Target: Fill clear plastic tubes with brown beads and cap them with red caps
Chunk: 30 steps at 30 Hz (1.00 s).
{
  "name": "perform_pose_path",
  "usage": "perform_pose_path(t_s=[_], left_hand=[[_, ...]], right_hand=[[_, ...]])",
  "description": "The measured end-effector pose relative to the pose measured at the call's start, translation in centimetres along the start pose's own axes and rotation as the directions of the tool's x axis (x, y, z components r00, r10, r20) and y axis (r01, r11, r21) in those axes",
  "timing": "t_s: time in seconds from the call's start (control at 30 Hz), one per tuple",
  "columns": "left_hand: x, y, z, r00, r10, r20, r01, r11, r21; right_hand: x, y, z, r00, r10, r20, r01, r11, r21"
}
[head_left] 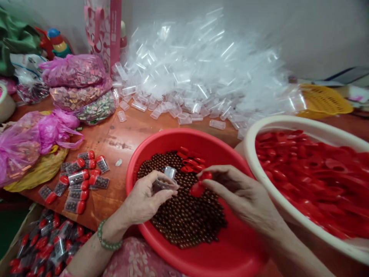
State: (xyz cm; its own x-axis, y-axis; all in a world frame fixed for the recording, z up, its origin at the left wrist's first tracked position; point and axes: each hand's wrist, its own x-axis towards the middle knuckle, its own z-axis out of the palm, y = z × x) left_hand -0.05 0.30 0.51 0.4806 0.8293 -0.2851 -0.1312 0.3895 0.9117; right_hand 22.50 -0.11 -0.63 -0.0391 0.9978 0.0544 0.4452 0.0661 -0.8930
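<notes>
A red basin point(184, 135) holds many small dark brown balls point(187, 215), with several red caps point(191, 163) on top near its far side. Over the basin, my left hand point(148, 196) is closed round a clear plastic container point(164, 184) with its opening towards the right. Another clear container point(170, 172) lies on the balls just beyond those fingers. My right hand point(239, 192) pinches a red cap point(198, 186), slightly blurred, a short way right of the held container. The cap and that container are apart.
A white basin point(252, 144) of red caps stands at the right. Clear containers point(196, 77) are heaped behind. Filled containers point(77, 181) lie on the wooden table point(115, 142), with more in a box point(46, 246) lower left. Pink bags point(77, 73) and a yellow basket point(325, 100) sit farther back.
</notes>
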Motion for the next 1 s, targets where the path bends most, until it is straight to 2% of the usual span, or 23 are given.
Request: perform_pose_path(t_s=[0.03,0.1,0.2,0.33,0.4,0.47,0.57,0.67,0.77,0.87,1.0], left_hand=[[-0.1,0.0,0.0,1.000,-0.005,-0.004,0.005,1.000,0.002],[-0.2,-0.1,0.1,1.000,-0.020,-0.008,0.020,1.000,-0.016],[-0.2,-0.1,0.1,0.999,-0.031,-0.015,0.029,0.994,-0.107],[0.0,-0.2,0.1,0.998,-0.014,-0.058,0.004,0.985,-0.172],[0.1,-0.3,0.0,0.997,-0.003,-0.079,-0.012,0.984,-0.180],[0.2,-0.3,-0.1,0.993,0.014,-0.116,-0.035,0.983,-0.178],[0.2,-0.2,-0.1,0.986,0.035,-0.165,-0.061,0.986,-0.157],[0.3,-0.2,-0.1,0.986,0.045,-0.162,-0.066,0.989,-0.129],[0.4,-0.4,-0.1,0.987,0.054,-0.150,-0.070,0.992,-0.101],[0.5,-0.7,0.0,0.983,0.083,-0.165,-0.094,0.994,-0.063],[0.2,-0.6,0.1,0.972,0.082,-0.218,-0.092,0.995,-0.032]], right_hand=[[0.2,-0.8,0.5,0.994,0.050,-0.098,-0.034,0.987,0.154],[0.4,-1.9,1.7,0.973,0.121,-0.195,-0.037,0.922,0.386],[0.2,-2.5,3.3,0.974,0.093,-0.207,0.021,0.872,0.489],[-0.7,-2.1,3.9,0.975,-0.037,-0.220,0.110,0.937,0.332],[-1.2,-2.0,3.5,0.961,-0.108,-0.253,0.155,0.972,0.176],[-1.3,-2.2,2.8,0.947,-0.218,-0.237,0.219,0.976,-0.023],[-1.1,-2.8,2.2,0.911,-0.407,-0.070,0.376,0.887,-0.270],[-0.5,-3.1,2.3,0.845,-0.531,0.060,0.518,0.787,-0.335],[0.0,-2.9,3.0,0.786,-0.611,0.092,0.604,0.727,-0.327],[0.2,-2.4,3.7,0.753,-0.650,0.105,0.642,0.689,-0.335],[0.0,-1.4,4.6,0.716,-0.680,0.158,0.662,0.589,-0.464]])
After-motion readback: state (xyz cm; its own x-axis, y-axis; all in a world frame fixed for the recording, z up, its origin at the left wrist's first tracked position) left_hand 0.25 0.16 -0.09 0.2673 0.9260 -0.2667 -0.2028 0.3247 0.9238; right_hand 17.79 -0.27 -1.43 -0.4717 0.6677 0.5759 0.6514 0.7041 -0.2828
